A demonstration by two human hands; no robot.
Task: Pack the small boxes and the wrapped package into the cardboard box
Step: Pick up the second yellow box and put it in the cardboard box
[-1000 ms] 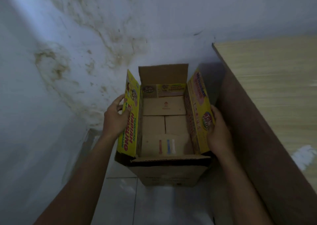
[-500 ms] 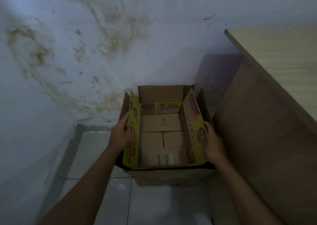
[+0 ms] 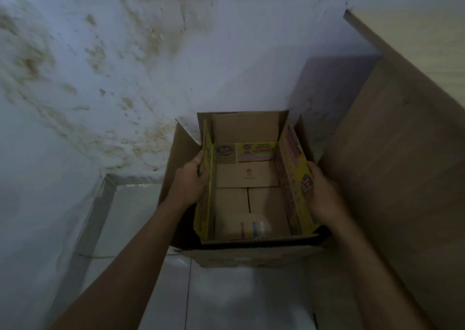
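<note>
You're gripping the cardboard box [image 3: 251, 256] by its yellow flaps, left hand [image 3: 191, 181] curling round the left flap [image 3: 205, 204], right hand [image 3: 320, 191] round the right flap [image 3: 297, 178], with small boxes [image 3: 247, 175] and a striped package [image 3: 247, 225] sitting inside it on the tiled floor [image 3: 226, 299].

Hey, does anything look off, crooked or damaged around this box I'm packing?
Inside the cardboard box, the small boxes lie flat and snug, nothing askew. What stands out is the wall behind: blotchy brown stains running down to the floor corner, like damp damage.
</note>
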